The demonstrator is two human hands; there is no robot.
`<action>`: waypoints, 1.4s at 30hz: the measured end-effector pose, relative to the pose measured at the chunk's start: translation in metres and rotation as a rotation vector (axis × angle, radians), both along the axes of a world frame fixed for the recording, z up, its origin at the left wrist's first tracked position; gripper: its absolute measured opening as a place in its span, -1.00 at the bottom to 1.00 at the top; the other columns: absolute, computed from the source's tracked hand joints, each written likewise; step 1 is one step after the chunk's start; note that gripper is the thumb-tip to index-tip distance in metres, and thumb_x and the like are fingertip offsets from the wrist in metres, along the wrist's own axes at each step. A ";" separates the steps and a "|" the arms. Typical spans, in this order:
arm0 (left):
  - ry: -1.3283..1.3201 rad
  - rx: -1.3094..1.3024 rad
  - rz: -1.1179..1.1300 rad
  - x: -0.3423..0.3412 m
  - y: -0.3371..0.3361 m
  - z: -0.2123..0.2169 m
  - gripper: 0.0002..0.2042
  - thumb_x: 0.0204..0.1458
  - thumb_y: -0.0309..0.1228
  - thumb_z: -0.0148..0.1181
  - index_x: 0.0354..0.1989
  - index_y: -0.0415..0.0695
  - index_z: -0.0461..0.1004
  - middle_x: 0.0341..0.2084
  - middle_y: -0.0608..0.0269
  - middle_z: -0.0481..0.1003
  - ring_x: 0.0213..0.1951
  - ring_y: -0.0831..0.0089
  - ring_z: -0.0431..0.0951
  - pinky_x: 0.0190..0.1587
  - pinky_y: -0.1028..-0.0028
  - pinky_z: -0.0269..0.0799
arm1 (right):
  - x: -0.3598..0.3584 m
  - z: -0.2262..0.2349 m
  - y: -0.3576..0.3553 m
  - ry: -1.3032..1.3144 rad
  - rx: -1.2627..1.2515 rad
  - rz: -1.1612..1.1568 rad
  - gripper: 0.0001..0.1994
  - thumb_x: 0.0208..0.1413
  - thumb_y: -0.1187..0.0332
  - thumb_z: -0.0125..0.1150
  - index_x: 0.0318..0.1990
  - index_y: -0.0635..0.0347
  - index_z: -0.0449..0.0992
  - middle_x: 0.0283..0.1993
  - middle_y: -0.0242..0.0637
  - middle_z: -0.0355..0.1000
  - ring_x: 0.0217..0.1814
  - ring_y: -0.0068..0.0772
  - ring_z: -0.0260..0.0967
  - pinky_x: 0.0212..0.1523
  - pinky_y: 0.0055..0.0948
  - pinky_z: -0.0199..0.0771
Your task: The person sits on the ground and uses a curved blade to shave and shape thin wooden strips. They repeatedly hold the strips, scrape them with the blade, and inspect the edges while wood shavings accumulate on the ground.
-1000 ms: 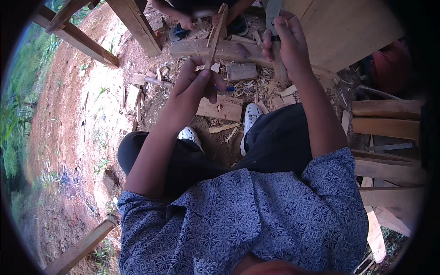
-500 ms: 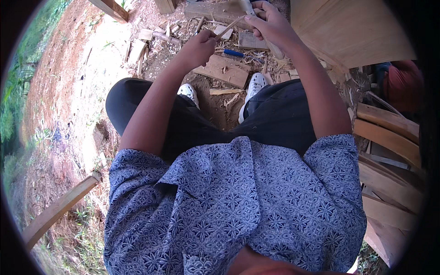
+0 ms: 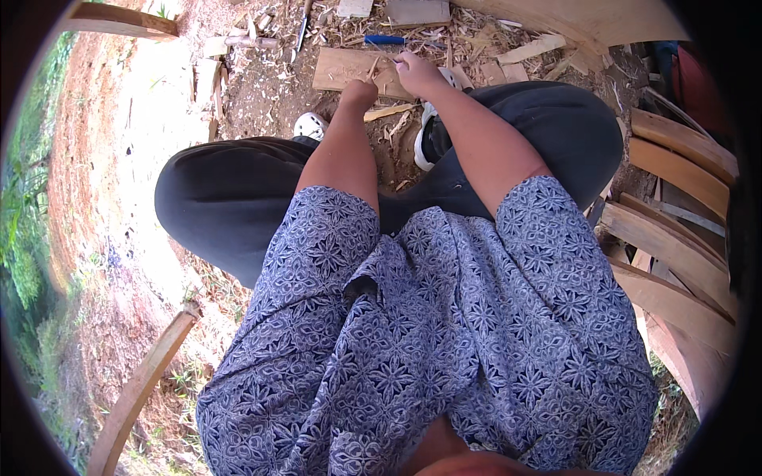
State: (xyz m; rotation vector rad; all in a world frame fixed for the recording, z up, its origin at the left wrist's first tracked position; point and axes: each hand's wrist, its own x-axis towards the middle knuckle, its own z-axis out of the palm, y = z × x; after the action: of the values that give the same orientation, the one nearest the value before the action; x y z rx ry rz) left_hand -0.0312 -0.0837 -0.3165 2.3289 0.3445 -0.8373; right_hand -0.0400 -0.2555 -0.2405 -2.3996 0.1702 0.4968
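Note:
A flat wooden board (image 3: 343, 71) lies on the chip-strewn ground in front of my knees. My left hand (image 3: 357, 94) is a closed fist at the board's near edge, touching it. Just to its right, my right hand (image 3: 417, 73) is closed around a thin stick-like piece (image 3: 392, 60) whose tip rests on the board. What the stick is I cannot tell. My white shoes (image 3: 311, 124) show beside my dark trousers (image 3: 230, 198), under my forearms.
A blue-handled tool (image 3: 384, 40) and a metal blade (image 3: 302, 28) lie beyond the board among wood scraps. Curved wooden slats (image 3: 675, 238) stack up on the right. A curved wooden piece (image 3: 139, 389) lies at lower left on red earth.
Both hands have come down from the upright wood piece they worked on to the flat board on the ground. The view has tipped down toward my lap.

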 end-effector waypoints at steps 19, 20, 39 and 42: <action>-0.139 0.042 -0.068 -0.039 0.010 -0.004 -0.55 0.33 -0.10 -0.18 -0.14 -0.22 0.56 -0.18 -0.23 0.58 -0.05 -0.16 0.57 0.03 -0.01 0.46 | -0.028 -0.019 0.044 0.143 -0.118 0.062 -0.78 0.32 0.13 -0.02 0.02 -0.16 0.44 -0.15 -0.15 0.58 -0.06 0.00 0.55 -0.11 -0.01 0.52; -0.136 0.050 -0.064 -0.039 0.011 -0.001 -0.55 0.33 -0.11 -0.18 -0.14 -0.22 0.56 -0.18 -0.23 0.58 -0.05 -0.16 0.57 0.02 -0.01 0.46 | -0.027 -0.021 0.046 0.143 -0.127 0.052 -0.78 0.32 0.12 -0.02 0.02 -0.16 0.44 -0.15 -0.15 0.58 -0.05 -0.01 0.55 -0.12 -0.01 0.52; -0.085 0.111 -0.057 -0.039 0.005 0.007 -0.57 0.33 -0.13 -0.17 -0.14 -0.20 0.56 -0.19 -0.20 0.60 -0.08 -0.11 0.61 -0.02 0.03 0.51 | -0.025 -0.020 0.050 0.188 -0.122 -0.053 -0.78 0.33 0.13 -0.04 0.03 -0.18 0.46 -0.07 -0.19 0.57 -0.01 0.01 0.53 -0.08 0.01 0.53; -0.099 0.092 -0.069 -0.038 0.004 0.012 -0.58 0.33 -0.14 -0.17 -0.14 -0.21 0.56 -0.20 -0.23 0.59 -0.08 -0.13 0.60 -0.01 0.02 0.50 | -0.020 -0.022 0.053 0.204 -0.166 -0.064 -0.78 0.34 0.13 -0.05 0.04 -0.19 0.44 -0.07 -0.20 0.57 0.00 0.00 0.53 -0.08 0.01 0.52</action>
State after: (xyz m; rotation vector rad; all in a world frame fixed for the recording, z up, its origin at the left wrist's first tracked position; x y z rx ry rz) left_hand -0.0689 -0.0795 -0.3047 2.4699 0.2669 -0.7489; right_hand -0.0598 -0.2025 -0.2625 -2.4917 0.3902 0.7227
